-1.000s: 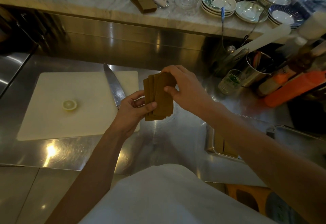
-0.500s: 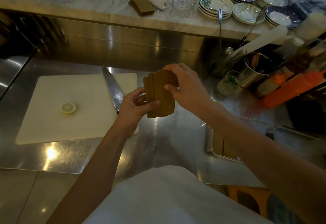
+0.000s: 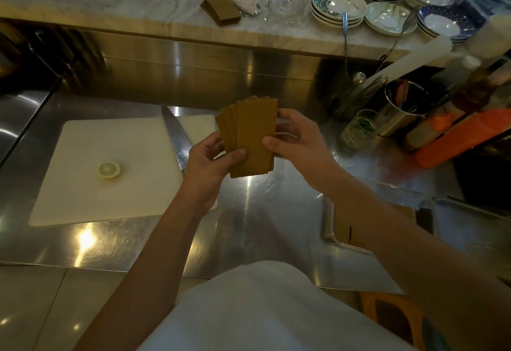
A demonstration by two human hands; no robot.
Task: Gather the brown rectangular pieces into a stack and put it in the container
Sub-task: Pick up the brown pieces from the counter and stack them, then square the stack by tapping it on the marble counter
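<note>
A fanned bundle of brown rectangular pieces [image 3: 250,132] is held upright above the steel counter, between both hands. My left hand [image 3: 208,161] grips its lower left corner, thumb on the front. My right hand [image 3: 297,140] holds its right edge, thumb on the front and fingers behind. A second stack of brown pieces [image 3: 221,8] lies on the marble ledge at the back. The metal container [image 3: 329,226] sits at the lower right, partly hidden by my right forearm, with something brown inside.
A white cutting board [image 3: 110,168] carries a lemon slice [image 3: 108,169] and a large knife [image 3: 175,135]. Stacked plates [image 3: 337,8] line the ledge. A glass [image 3: 360,128], a steel utensil cup [image 3: 403,107] and an orange bottle [image 3: 464,136] crowd the right side.
My right hand slid from the top of the bundle down to its right edge. The pieces now stand more upright and show more of their front face.
</note>
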